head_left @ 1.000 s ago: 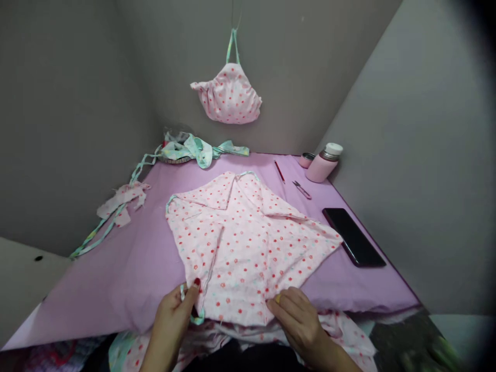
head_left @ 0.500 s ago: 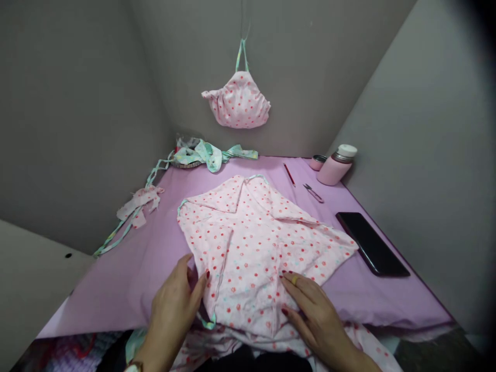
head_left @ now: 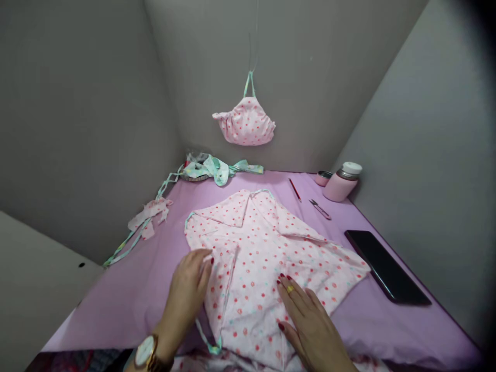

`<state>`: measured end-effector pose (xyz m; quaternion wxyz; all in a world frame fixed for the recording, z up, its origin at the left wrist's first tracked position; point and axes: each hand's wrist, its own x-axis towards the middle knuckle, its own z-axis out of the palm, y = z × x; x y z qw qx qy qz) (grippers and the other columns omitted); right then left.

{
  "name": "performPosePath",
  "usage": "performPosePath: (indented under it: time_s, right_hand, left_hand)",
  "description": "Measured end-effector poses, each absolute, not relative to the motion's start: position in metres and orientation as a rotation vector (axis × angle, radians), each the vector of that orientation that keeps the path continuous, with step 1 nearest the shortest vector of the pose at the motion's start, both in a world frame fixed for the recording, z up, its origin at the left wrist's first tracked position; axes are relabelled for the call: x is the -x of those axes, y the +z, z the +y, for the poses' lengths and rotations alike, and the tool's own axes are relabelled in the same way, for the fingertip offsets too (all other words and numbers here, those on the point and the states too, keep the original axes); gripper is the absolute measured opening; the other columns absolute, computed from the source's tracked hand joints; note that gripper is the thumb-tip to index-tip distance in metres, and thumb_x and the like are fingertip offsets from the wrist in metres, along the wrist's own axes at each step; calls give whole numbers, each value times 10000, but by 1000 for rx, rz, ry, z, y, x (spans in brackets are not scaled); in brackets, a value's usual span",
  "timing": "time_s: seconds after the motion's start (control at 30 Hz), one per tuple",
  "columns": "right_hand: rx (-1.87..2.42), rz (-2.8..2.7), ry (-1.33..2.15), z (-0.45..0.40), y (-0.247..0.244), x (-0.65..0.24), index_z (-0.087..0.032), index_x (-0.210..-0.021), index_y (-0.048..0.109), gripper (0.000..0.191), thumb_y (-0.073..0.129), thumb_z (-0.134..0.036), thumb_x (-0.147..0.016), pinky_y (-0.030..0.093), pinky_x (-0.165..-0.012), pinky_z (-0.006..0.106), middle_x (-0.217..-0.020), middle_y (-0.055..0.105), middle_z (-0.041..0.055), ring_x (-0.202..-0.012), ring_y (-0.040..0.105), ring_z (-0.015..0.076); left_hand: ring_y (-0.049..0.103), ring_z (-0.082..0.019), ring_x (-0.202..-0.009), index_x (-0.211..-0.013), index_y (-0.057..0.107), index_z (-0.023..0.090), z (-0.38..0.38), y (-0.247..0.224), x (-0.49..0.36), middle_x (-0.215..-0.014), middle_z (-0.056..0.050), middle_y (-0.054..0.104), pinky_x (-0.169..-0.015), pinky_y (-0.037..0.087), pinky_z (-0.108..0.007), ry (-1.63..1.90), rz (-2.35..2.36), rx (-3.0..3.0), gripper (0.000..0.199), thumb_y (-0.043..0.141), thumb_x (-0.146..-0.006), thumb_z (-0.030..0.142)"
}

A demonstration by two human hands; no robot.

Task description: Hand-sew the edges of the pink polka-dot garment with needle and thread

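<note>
The left grip is nearest, a bare hand with red-painted nails, its fingers close together against the folded edge; whether it pinches the cloth cannot be told. A rose-gold wristwatch with a white dial circles its wrist. The right grip lies wide and flat, fingers spread, a yellow ring on one finger, holding nothing.

Under and between both grips lies a soft pink cotton cloth with red dots, folded on a lilac fabric-covered surface. Its upper corners and a long side seem turned in, so several folds look done. A thin mint-green fabric tie trails below the left grip. The cloth shows no gathers, so that shaping appears left to do; any stitching cannot be made out.

To the right of the right grip lies a black smartphone. Beyond it are small steel thread snips, a red pencil, and a pink flask. Left of the left grip lies a torn pink scrap. Farthest away, a gathered pink dotted fabric piece hangs from a mint-green loop, looking further along than the folded cloth.
</note>
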<state>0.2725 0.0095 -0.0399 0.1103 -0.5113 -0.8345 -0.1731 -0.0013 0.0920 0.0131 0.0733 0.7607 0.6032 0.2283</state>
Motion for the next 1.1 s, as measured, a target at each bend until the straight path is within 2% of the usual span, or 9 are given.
performPosePath:
  time_s: [0.17, 0.33, 0.4, 0.57, 0.77, 0.9, 1.0, 1.07, 1.1]
  right_hand:
    - [1423, -2397, -556, 13, -41, -272, -126, -1317, 409, 530, 471, -307, -823, 417, -877, 375, -1310, 482, 86, -1168, 467, 234]
    - [1315, -2343, -492, 18, -44, -277, -120, -1263, 470, 490, 511, -296, -808, 465, -838, 357, -1256, 531, 111, -1112, 519, 247]
    - [1282, -2288, -362, 19, -43, -279, -154, -1239, 496, 442, 519, -280, -815, 478, -844, 326, -1234, 549, 104, -1100, 531, 235]
    - [1301, -1945, 125, 27, -15, -260, -216, -1106, 584, 261, 466, -220, -872, 514, -769, 247, -1020, 631, 83, -941, 605, 182]
    - [1181, -1574, 624, 59, 40, -200, -190, -992, 640, 201, 517, -271, -856, 497, -641, 229, -751, 590, 34, -707, 587, 146]
    - [1091, -1482, 714, 61, 48, -192, -186, -799, 667, 163, 528, -256, -850, 480, -627, 220, -704, 567, 20, -680, 575, 132]
    - [1097, -1476, 647, 50, 48, -206, -202, -807, 656, 142, 529, -247, -850, 491, -663, 226, -784, 560, 36, -768, 579, 147]
    - [1120, -1502, 599, 41, 51, -220, -217, -818, 641, 110, 541, -257, -844, 505, -705, 241, -872, 565, 51, -856, 584, 169]
    - [1122, -1506, 577, 38, 54, -228, -224, -813, 625, 103, 536, -263, -848, 512, -712, 250, -901, 578, 54, -877, 592, 178]
  left_hand:
    - [569, -241, -962, -1023, 606, 143, 156, 29, 10, -1005, -118, 641, -845, 415, -346, 734, 1999, -2201, 274, 409, -847, 217]
    - [602, -248, -763, -658, 654, 175, 182, 18, 11, -751, -88, 662, -673, 418, -324, 668, 2040, -2165, 85, 581, -700, 177]
    - [601, -229, -734, -627, 639, 184, 177, 17, 11, -708, -61, 659, -665, 409, -315, 715, 2019, -2166, 111, 573, -716, 176]
    - [595, -203, -808, -818, 608, 186, 140, 26, 3, -825, -46, 665, -747, 412, -327, 965, 1862, -2226, 182, 445, -865, 251]
    - [584, -194, -783, -832, 579, 198, 92, 38, -28, -801, -40, 657, -746, 413, -339, 1199, 1442, -2350, 103, 486, -869, 220]
    - [575, -190, -787, -853, 568, 208, 71, 40, -50, -855, -52, 648, -732, 428, -333, 1234, 1164, -2225, 93, 489, -861, 159]
    - [576, -159, -748, -1122, 497, 207, 58, 39, -69, -1086, -108, 596, -703, 469, -299, 1090, 1030, -1843, 273, 509, -850, 231]
    - [561, -132, -654, -1248, 425, 185, 52, 40, -82, -980, -98, 620, -606, 468, -246, 899, 846, -1590, 464, 555, -821, 313]
    - [544, -120, -601, -1224, 473, 167, 50, 40, -88, -839, -65, 631, -549, 446, -217, 799, 750, -1516, 456, 558, -815, 348]
